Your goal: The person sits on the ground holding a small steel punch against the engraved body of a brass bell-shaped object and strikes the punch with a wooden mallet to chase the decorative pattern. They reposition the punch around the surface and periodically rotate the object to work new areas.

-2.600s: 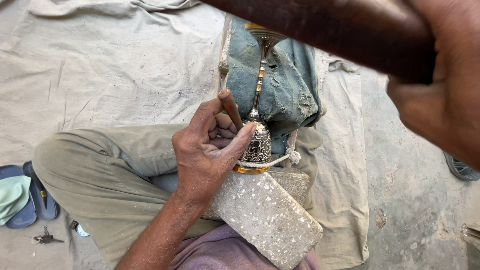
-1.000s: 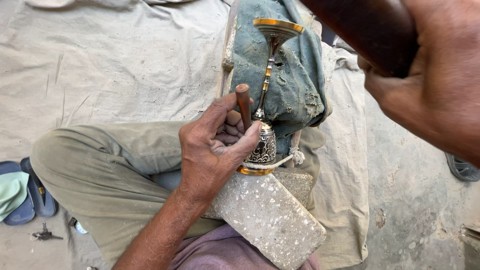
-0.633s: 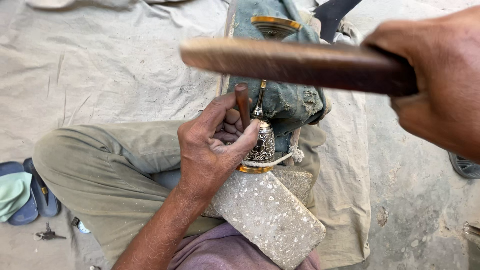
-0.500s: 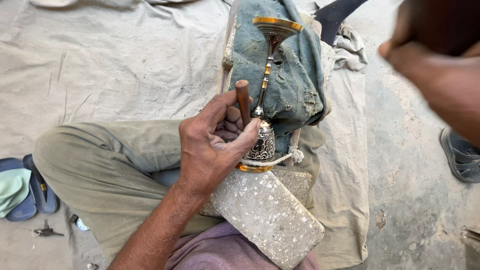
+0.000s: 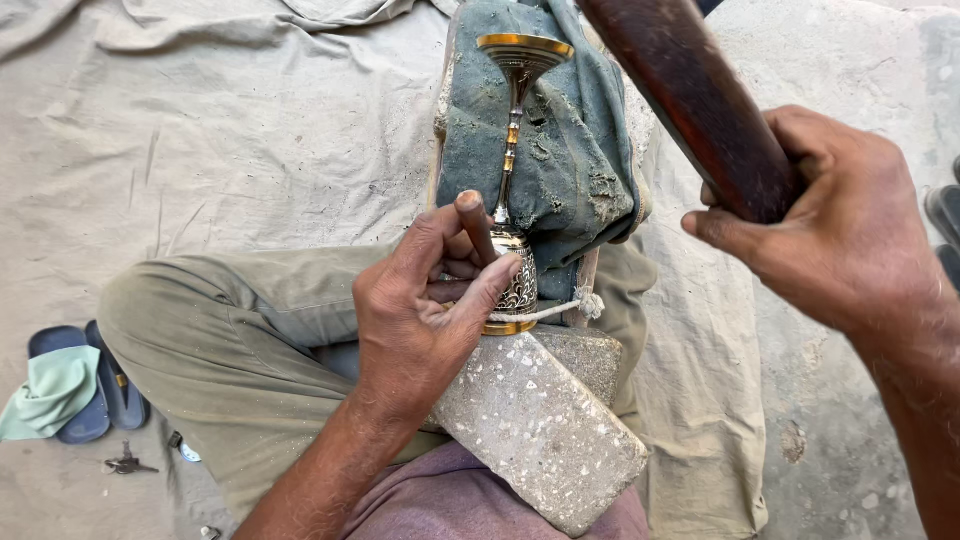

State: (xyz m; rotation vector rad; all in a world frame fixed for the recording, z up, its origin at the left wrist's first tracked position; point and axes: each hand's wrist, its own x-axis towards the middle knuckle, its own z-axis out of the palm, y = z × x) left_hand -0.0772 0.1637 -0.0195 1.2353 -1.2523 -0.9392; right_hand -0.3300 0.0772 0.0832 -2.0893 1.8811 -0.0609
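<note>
My left hand [image 5: 420,320] pinches a short brown chisel [image 5: 478,226] and rests its tip against the engraved cup of a brass goblet [image 5: 515,170]. The goblet lies on its side, gold-rimmed foot pointing away from me, on a dusty blue cloth [image 5: 570,170] over a board. My right hand [image 5: 840,240] is raised at the right, shut on the thick dark wooden mallet handle [image 5: 700,95], which slants up out of view above the goblet.
A speckled stone block [image 5: 540,430] lies across my lap under the goblet's cup, with a white cord [image 5: 560,310] around it. Beige cloth [image 5: 200,140] covers the ground. Blue sandals [image 5: 90,390], a green rag and keys [image 5: 125,463] lie at the left.
The mallet swung down across the goblet and rose again; it now slants up at the upper right. My left hand and the chisel stayed on the cup.
</note>
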